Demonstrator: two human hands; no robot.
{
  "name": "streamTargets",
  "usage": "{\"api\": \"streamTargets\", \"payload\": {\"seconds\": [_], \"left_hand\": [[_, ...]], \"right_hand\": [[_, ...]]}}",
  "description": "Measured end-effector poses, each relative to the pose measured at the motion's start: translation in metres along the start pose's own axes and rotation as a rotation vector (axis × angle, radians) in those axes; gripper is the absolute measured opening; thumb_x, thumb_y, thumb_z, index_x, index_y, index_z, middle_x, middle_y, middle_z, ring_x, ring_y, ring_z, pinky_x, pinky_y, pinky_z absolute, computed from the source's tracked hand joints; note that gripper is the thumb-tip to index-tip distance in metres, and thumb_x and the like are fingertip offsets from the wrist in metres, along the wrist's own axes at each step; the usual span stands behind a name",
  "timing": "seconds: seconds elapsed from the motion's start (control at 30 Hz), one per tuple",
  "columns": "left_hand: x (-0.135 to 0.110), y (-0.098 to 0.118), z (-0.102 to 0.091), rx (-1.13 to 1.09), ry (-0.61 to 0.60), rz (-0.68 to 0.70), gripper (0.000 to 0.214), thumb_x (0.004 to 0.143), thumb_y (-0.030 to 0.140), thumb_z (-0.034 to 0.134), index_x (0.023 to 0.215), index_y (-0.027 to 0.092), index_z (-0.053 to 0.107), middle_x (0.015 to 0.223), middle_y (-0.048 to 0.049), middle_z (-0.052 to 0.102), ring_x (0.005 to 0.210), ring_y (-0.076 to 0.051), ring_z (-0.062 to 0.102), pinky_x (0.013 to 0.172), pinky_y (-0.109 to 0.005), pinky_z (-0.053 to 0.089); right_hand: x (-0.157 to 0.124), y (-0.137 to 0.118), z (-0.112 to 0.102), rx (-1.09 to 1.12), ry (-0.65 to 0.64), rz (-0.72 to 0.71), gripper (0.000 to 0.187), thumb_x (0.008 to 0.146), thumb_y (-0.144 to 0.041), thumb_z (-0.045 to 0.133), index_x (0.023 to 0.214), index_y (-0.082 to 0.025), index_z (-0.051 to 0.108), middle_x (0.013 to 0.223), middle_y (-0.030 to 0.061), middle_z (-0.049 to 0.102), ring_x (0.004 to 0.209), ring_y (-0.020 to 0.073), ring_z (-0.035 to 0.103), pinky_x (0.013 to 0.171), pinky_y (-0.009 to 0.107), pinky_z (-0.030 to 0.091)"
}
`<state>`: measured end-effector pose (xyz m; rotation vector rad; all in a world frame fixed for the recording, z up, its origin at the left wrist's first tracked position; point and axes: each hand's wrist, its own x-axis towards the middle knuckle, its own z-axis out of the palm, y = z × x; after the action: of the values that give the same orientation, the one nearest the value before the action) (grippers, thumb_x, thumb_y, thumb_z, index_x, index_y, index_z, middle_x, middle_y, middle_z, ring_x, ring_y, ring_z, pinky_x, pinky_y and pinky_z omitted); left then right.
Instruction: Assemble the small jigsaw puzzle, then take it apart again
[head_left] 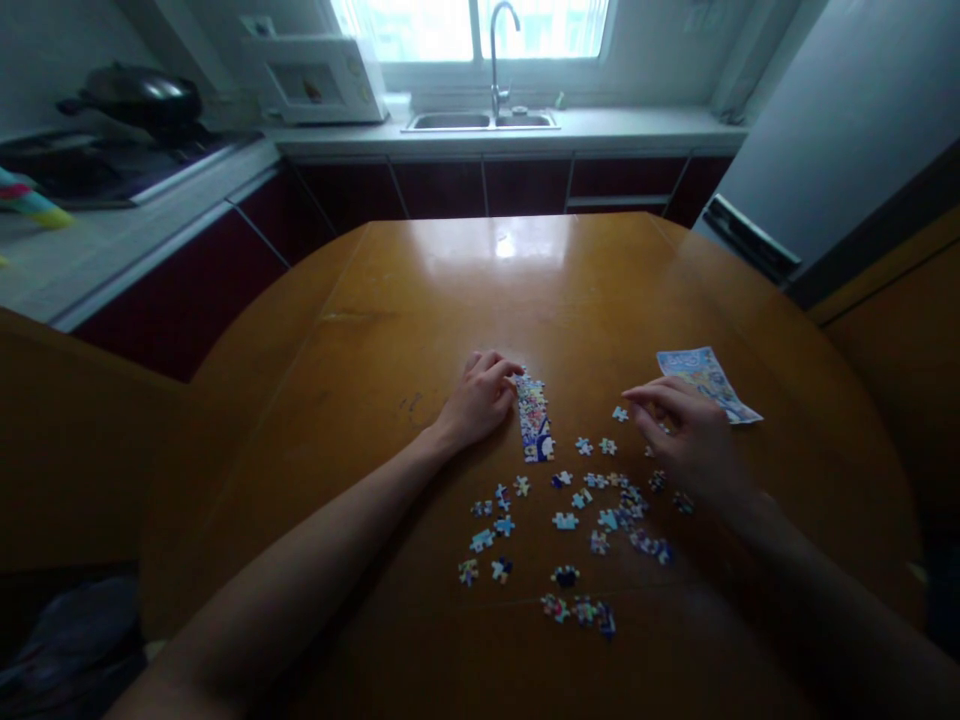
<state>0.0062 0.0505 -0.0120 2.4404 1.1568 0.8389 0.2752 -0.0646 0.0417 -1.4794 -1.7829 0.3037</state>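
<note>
Several jigsaw pieces joined into a narrow strip [534, 420] lie upright-wise on the wooden table. My left hand [484, 397] rests at the strip's upper left edge, its fingers loosely bent and apart, the fingertips touching it. Over on the right, my right hand [686, 430] hovers above the table with thumb and forefinger drawn close together; anything between them is too small to make out. Just left of those fingertips lies a light blue puzzle piece [620, 413]. Loose pieces [565, 521] are scattered nearer to me, some partly overlapping. The right hand covers part of a few others.
A printed picture sheet [716, 385] lies beyond my right hand, partly hidden by it. The wooden table [480, 290] has rounded sides. Past it are a counter with a sink [454, 121], a microwave [319, 80], a pan [139, 97] on the stove and a fridge [847, 130].
</note>
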Motion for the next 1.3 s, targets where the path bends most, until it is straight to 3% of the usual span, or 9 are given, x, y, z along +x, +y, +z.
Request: {"api": "streamTargets", "payload": {"seconds": [0.17, 0.33, 0.63, 0.9, 1.17, 1.3], "left_hand": [[0.001, 0.0, -0.001, 0.008, -0.008, -0.008, 0.025, 0.089, 0.009, 0.052, 0.105, 0.02, 0.068, 0.103, -0.0062, 0.062, 0.106, -0.024, 0.05, 0.098, -0.043, 0.046], [0.002, -0.002, 0.0, 0.01, -0.008, 0.006, 0.023, 0.09, 0.011, 0.052, 0.105, 0.021, 0.067, 0.102, -0.0059, 0.061, 0.105, -0.024, 0.051, 0.097, -0.043, 0.046], [0.004, -0.004, -0.001, 0.026, -0.021, 0.033, 0.021, 0.092, 0.015, 0.051, 0.104, 0.019, 0.067, 0.102, -0.0062, 0.061, 0.103, -0.024, 0.051, 0.096, -0.041, 0.045], [0.004, -0.008, -0.002, 0.08, 0.007, -0.017, 0.018, 0.092, 0.02, 0.054, 0.106, 0.019, 0.066, 0.108, -0.0074, 0.064, 0.106, -0.026, 0.052, 0.097, -0.044, 0.043], [0.001, 0.001, -0.004, 0.191, -0.043, -0.042, 0.023, 0.095, 0.032, 0.059, 0.116, 0.023, 0.063, 0.121, -0.0065, 0.065, 0.115, -0.026, 0.053, 0.099, -0.045, 0.038], [0.001, 0.005, -0.006, 0.195, -0.068, -0.044, 0.024, 0.095, 0.034, 0.06, 0.116, 0.023, 0.062, 0.122, -0.0061, 0.064, 0.116, -0.026, 0.053, 0.099, -0.045, 0.037]], "right_hand": [[0.007, 0.016, -0.011, -0.061, 0.119, 0.037, 0.013, 0.09, -0.023, 0.06, 0.096, -0.022, 0.071, 0.086, 0.0047, 0.067, 0.069, 0.018, 0.056, 0.066, 0.035, 0.047], [0.017, 0.038, -0.022, -0.087, 0.2, 0.067, 0.015, 0.09, -0.025, 0.06, 0.098, -0.022, 0.072, 0.092, 0.0062, 0.07, 0.069, 0.0183, 0.057, 0.063, 0.034, 0.045], [0.024, 0.053, -0.031, -0.134, 0.212, 0.078, 0.015, 0.088, -0.025, 0.06, 0.093, -0.02, 0.073, 0.085, 0.0063, 0.068, 0.069, 0.0181, 0.056, 0.063, 0.033, 0.046], [0.022, 0.049, -0.016, -0.052, 0.089, 0.013, 0.011, 0.089, -0.018, 0.06, 0.09, -0.02, 0.071, 0.09, 0.0058, 0.068, 0.079, 0.019, 0.06, 0.072, 0.034, 0.047], [0.001, 0.018, 0.015, -0.003, -0.233, -0.097, 0.013, 0.092, -0.014, 0.06, 0.094, -0.02, 0.072, 0.096, 0.0073, 0.066, 0.093, 0.0211, 0.059, 0.081, 0.036, 0.049], [-0.008, 0.006, 0.026, -0.053, -0.315, -0.079, 0.017, 0.094, -0.012, 0.057, 0.094, -0.021, 0.072, 0.096, 0.0075, 0.065, 0.091, 0.0218, 0.057, 0.08, 0.037, 0.048]]}}
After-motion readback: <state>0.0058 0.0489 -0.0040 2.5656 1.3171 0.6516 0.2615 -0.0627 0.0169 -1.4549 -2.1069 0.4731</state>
